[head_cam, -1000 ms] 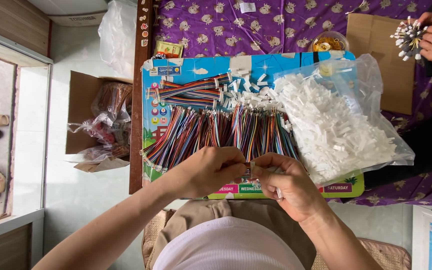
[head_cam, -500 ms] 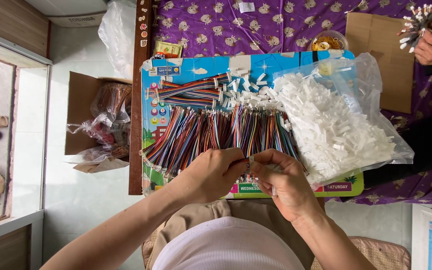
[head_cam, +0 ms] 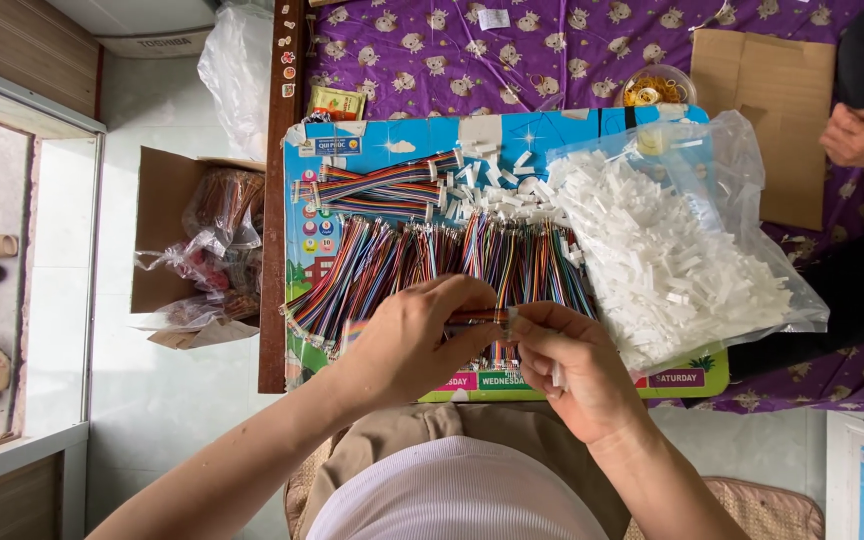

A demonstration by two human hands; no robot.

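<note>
My left hand pinches a short bundle of coloured wires by its near end. My right hand meets it from the right, fingers closed on a small white plastic connector at the wire tips. Both hands hover over the near edge of a colourful board. A wide spread of loose multicoloured wire bundles lies on the board just beyond my hands. Finished wire sets with white ends rest at the board's far left.
A clear plastic bag of white connectors lies open on the right. Another person's hand is at the far right by a cardboard sheet. A small bowl sits on the purple cloth. A cardboard box of bags stands on the floor, left.
My hands have stayed together over the board's near edge, working the wire end. The other person's hand at the far right has dropped lower and no longer holds up a bundle.
</note>
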